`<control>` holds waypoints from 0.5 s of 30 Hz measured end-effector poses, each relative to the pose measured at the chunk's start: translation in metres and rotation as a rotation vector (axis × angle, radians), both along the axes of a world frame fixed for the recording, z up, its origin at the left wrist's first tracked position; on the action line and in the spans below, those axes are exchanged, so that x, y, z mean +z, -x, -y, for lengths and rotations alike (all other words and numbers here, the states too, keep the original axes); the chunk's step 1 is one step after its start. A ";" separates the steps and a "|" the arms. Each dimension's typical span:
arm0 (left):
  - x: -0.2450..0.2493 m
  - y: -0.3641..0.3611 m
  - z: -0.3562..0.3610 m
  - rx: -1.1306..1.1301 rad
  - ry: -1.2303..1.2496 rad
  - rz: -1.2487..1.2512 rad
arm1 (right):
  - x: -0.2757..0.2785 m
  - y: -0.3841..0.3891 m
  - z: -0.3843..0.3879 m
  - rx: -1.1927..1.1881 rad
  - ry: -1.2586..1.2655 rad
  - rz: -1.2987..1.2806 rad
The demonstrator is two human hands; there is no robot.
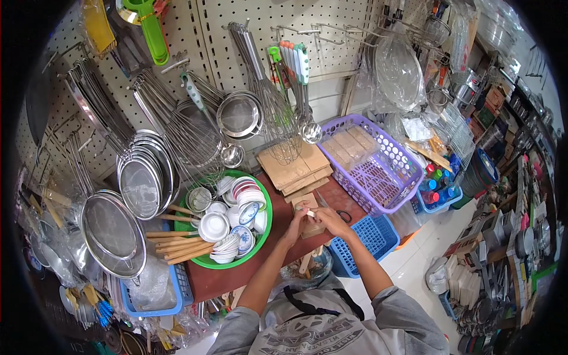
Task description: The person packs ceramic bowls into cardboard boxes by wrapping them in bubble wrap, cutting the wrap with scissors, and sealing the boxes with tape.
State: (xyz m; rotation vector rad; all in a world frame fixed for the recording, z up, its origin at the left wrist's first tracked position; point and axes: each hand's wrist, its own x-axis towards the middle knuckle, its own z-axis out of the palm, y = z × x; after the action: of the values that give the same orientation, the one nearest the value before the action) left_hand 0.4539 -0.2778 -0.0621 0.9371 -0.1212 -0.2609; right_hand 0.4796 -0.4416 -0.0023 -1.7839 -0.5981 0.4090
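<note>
My left hand point(295, 223) and my right hand point(332, 220) meet over the front of the reddish-brown table point(272, 260). Between their fingertips is a small white piece point(310, 213), too small for me to name. Both hands are closed on it, with the fingers pinched. Beneath them lies a flat brown cardboard piece point(312, 229), partly covered by the hands. Black-handled scissors point(344, 216) rest just right of my right hand. Behind the hands sits a stack of flat brown cardboard point(296, 165).
To the left, a green basin point(269, 228) holds small bowls, cups and wooden handles. A purple basket point(384, 207) with brown packets stands on the right, above a blue basket point(364, 242). Whisks point(275, 112) and strainers point(139, 186) hang from the pegboard.
</note>
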 end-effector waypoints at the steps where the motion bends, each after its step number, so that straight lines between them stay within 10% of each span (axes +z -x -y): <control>1: -0.009 -0.006 -0.004 -0.024 0.040 0.020 | 0.001 0.003 -0.001 -0.008 -0.037 -0.010; 15: -0.004 -0.005 0.000 0.013 -0.056 -0.035 | -0.012 -0.001 0.008 -0.046 -0.094 -0.043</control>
State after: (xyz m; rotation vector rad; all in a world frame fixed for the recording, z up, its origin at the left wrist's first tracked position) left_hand 0.4589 -0.2781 -0.0665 0.9883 -0.0761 -0.2698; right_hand 0.4806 -0.4500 -0.0143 -1.6923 -0.5366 0.3803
